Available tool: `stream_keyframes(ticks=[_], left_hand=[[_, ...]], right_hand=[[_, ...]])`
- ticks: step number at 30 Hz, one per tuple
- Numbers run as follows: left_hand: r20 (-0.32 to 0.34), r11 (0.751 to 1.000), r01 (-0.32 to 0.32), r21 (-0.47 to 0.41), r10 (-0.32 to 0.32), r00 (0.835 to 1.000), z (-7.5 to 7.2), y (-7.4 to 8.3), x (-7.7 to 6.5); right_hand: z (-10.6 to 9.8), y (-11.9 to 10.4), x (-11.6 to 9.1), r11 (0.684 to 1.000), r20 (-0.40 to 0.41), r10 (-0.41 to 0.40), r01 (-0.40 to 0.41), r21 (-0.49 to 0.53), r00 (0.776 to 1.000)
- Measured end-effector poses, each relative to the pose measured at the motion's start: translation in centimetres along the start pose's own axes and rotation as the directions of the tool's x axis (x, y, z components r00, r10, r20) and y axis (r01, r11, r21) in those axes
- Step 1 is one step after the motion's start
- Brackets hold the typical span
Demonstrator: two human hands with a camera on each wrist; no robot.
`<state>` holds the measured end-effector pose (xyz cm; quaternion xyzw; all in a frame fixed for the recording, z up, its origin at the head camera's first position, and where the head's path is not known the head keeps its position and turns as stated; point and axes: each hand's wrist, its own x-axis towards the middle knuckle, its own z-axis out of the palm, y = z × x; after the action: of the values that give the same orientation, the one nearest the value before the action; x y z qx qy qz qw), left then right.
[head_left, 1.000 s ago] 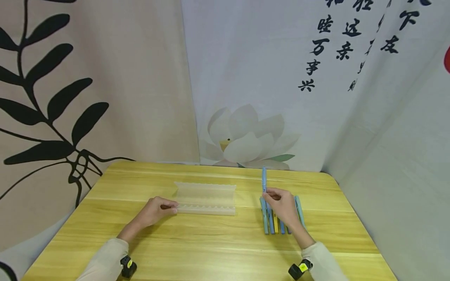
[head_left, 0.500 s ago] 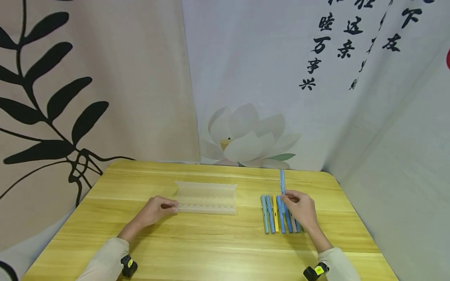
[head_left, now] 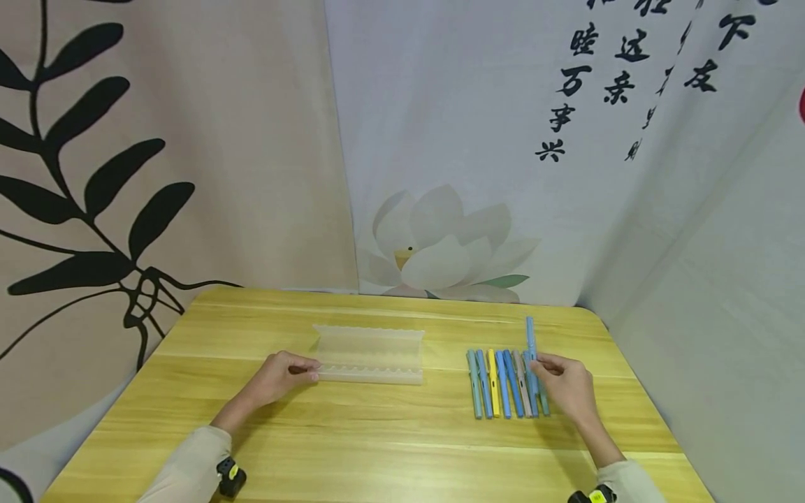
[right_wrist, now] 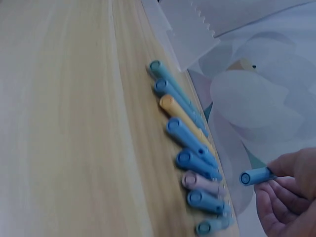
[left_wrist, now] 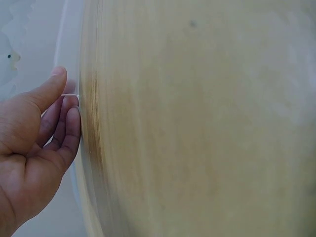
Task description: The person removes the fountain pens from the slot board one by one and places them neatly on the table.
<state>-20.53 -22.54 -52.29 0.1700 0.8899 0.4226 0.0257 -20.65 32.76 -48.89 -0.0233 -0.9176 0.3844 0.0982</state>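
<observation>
Between the thumb and fingers of my right hand (head_left: 569,388), a light blue pen (head_left: 530,334) is held above the right end of a row of pens. In the right wrist view, the blue pen (right_wrist: 253,177) is apart from the others, one end facing the camera. Side by side on the table lie the row's pens, several blue and greenish, one yellow pen (head_left: 493,384) and one grey pen (head_left: 521,384). My left hand (head_left: 288,377) pinches the left front corner of a translucent plastic case (head_left: 371,349), which lies opened out with notched edges.
The wooden table (head_left: 352,447) ends at its back edge against hanging fabric (head_left: 453,140) printed with a lotus and writing. Another cloth (head_left: 704,279) hangs along the right side. Wood grain shows between the case and the pen row.
My right hand has moved right along the pen row with the blue pen, uncovering more of the pens below. The left hand and the case have stayed in place.
</observation>
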Motion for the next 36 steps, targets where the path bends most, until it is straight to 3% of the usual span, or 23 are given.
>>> stream_keyframes(ticks=[11,23,36], left_hand=[[-0.004,1.000,0.013,-0.003,-0.013,1.000,0.1,0.1,0.0],[-0.002,0.999,0.014,-0.047,-0.014,1.000,0.0,0.1,0.0],[-0.008,1.000,0.011,-0.023,-0.011,1.000,0.2,-0.1,0.1]], right_hand=[[-1.4,2.6,-0.5,0.997,0.009,0.050,-0.049,-0.059,0.999],[-1.6,4.7,-0.6,0.990,0.064,0.137,-0.135,-0.046,0.988],[-1.6,5.1,-0.5,0.989,0.082,0.107,-0.098,-0.112,0.991]])
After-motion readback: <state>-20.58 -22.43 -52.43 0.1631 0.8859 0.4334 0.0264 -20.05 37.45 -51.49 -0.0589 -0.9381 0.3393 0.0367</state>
